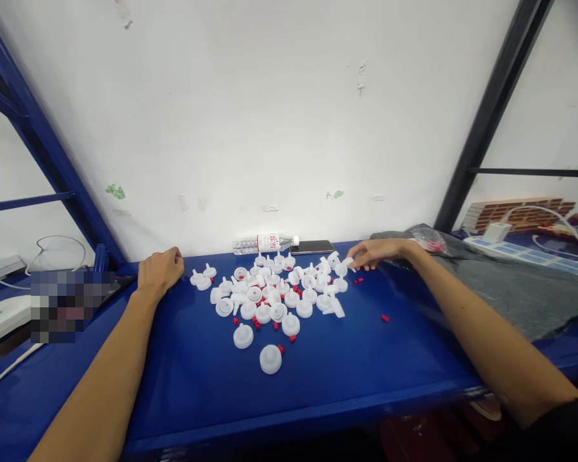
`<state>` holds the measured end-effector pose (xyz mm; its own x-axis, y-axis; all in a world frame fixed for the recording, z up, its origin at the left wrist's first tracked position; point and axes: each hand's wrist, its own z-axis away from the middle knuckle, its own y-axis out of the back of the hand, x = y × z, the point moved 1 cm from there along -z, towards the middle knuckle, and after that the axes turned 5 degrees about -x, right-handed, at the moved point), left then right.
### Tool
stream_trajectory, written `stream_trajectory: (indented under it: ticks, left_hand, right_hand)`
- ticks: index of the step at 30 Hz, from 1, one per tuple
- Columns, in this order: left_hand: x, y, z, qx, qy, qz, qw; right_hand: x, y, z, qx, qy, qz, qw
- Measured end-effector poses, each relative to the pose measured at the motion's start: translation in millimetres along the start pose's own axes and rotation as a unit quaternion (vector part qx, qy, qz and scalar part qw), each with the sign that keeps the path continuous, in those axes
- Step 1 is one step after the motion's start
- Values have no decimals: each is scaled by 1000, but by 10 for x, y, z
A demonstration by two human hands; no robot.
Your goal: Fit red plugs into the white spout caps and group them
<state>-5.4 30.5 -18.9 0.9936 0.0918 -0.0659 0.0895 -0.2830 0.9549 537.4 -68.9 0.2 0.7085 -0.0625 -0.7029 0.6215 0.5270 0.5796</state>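
Note:
A loose pile of white plastic nozzle caps (270, 359), several with pointed spouts, lies on the blue tabletop (337, 378). Small red tip caps (385, 318) are scattered among and around them. To the left of the pile, my left hand (161, 271) rests on the table with its fingers curled in; whatever they might hold is hidden. At the pile's right edge, my right hand (373, 252) has its fingertips closed at a flat white plastic piece (352, 264). Some flat white pieces (336, 307) lie on the right side of the pile.
A clear water bottle (264, 243) lies against the wall beside a dark phone (313, 247). Grey plastic sheeting (501, 298) covers the right, with a clear bag (428, 240) of red pieces on it. Power strips (534, 253) and metal posts (486, 109) stand at the sides.

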Motion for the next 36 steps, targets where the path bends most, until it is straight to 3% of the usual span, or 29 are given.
stream_trajectory:
  ticks: [7,12,16,23,28,36]
  left_hand:
    - [41,110,32,125,53,6,991]
    - [101,169,98,162,25,29,986]
    - [127,199,154,178,2,37,983]
    - [90,186,149,160,-5,39,986]
    - [82,186,146,117,-24,27,993]
    - [129,172,66,48,7,-4,999]
  right_hand:
    - [61,101,-1,86,34,-20,995]
    - [116,162,-39,178,62,-39,981]
    - [115,164,-56,217,71,-54,972]
    - [64,138,-33,229,80,-66,968]
    - [67,134,-44,227,77,-64,969]
    - [43,117,-53,229,67,-57,969]
